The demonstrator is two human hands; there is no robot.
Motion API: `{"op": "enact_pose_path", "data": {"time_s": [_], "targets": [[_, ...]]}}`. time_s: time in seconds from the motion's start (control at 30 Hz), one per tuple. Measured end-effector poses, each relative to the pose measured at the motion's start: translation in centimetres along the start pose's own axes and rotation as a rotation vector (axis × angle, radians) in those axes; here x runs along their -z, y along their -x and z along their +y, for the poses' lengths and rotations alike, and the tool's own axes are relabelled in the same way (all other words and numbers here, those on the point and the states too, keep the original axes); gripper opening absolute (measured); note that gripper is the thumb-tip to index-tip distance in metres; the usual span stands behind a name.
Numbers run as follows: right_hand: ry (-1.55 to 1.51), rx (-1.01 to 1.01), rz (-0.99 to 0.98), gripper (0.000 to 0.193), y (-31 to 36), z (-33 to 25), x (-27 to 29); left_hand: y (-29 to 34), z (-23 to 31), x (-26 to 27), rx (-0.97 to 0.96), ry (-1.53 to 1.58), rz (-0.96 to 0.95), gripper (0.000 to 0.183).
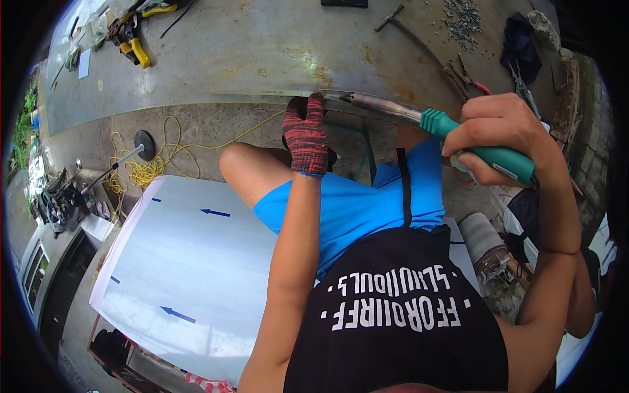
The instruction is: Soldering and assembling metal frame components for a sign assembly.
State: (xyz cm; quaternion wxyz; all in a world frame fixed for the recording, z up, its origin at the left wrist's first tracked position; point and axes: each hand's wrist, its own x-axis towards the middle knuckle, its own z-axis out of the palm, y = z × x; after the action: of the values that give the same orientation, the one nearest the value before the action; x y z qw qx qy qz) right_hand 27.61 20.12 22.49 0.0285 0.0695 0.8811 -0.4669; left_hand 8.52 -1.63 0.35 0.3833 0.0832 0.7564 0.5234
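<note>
My left hand (306, 134) wears a red and black knit glove. Its fingers are closed at the front edge of the metal-topped table (223, 65), and what they grip there is hidden. Bare, my right hand (501, 134) is wrapped round the green handle of what looks like a hot-air welding gun (386, 108). The gun's metal barrel points left, and its narrow tip is just right of my gloved fingertips. A thin pale strip (334, 90) lies along the table edge by the tip.
Yellow-handled pliers (139, 52) lie at the far left of the table. A hammer (419, 42), red-handled pliers (478, 85) and small metal bits (462, 23) are at the far right. Yellow cord (147, 171) coils below the table, near a pale sheet with blue arrows (216, 249).
</note>
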Motion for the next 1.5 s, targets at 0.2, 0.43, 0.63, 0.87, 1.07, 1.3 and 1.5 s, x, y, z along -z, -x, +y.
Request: {"op": "enact_pose_path", "data": {"time_s": [0.2,0.43,0.63,0.87,1.07,1.3,1.5], "targets": [[-0.029,-0.021,-0.093,0.016,-1.3,-0.3,1.2,0.1,0.1,-0.2,-0.009,0.025,0.000,0.035],[0.001,0.107,-0.047,0.017,-2.0,0.9,0.9,0.0,0.1,-0.2,0.031,0.015,0.006,0.036],[0.014,0.075,-0.072,0.018,-2.4,0.4,0.9,0.0,0.2,-0.1,0.033,0.028,0.012,0.037],[0.003,0.051,-0.034,0.018,-2.3,-0.1,0.3,0.3,1.0,-0.3,0.042,0.058,0.001,0.037],[-0.010,0.056,-0.006,0.020,-2.0,0.1,0.3,0.4,1.1,-0.3,0.053,0.042,0.012,0.036],[0.010,0.026,0.020,0.022,-1.4,0.2,0.2,0.2,0.9,-0.4,0.065,0.051,-0.003,0.036],[0.010,0.028,0.030,0.024,-1.2,0.2,0.3,0.2,0.6,-0.3,0.015,0.085,0.006,0.036]]}}
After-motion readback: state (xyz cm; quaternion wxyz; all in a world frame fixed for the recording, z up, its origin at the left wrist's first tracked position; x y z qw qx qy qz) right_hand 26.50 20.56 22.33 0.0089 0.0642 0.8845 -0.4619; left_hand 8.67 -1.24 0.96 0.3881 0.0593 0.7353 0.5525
